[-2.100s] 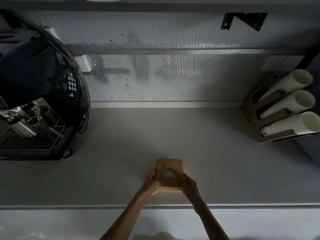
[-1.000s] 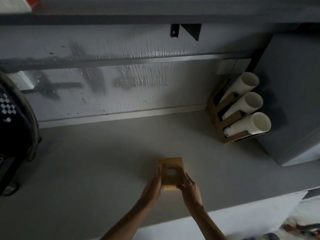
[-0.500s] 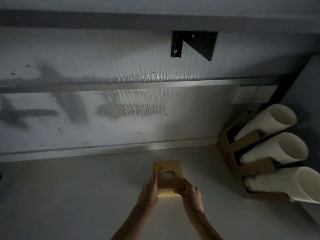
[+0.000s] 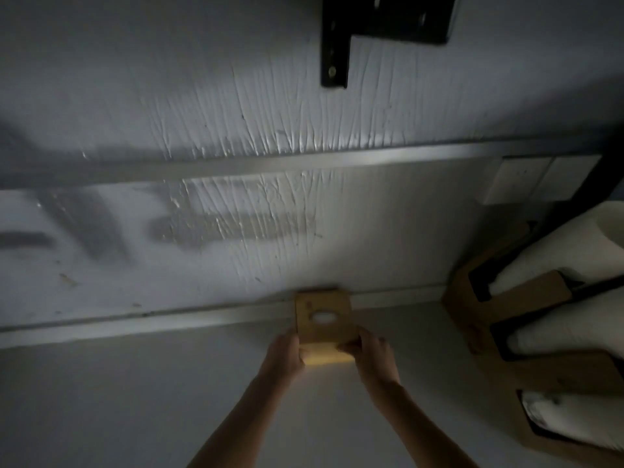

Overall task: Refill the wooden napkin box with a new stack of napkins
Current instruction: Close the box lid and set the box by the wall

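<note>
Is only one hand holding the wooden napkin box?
No, the left hand and right hand both grip the wooden napkin box.

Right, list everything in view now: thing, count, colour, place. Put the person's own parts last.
napkin box: one, light wood with an oval opening in the lid showing white, at the back of the counter near the wall, held from both sides.
counter: one, pale grey, across the bottom.
wall: one, grey-white, textured, with dark smudges at left.
bracket: one, black, top of wall.
wall plates: two, pale, right on wall.
cup holder: one, brown, right side of the counter.
cup stacks: three, white, lying in the holder.
left hand: on the box's left side.
right hand: on the box's right side.
</note>
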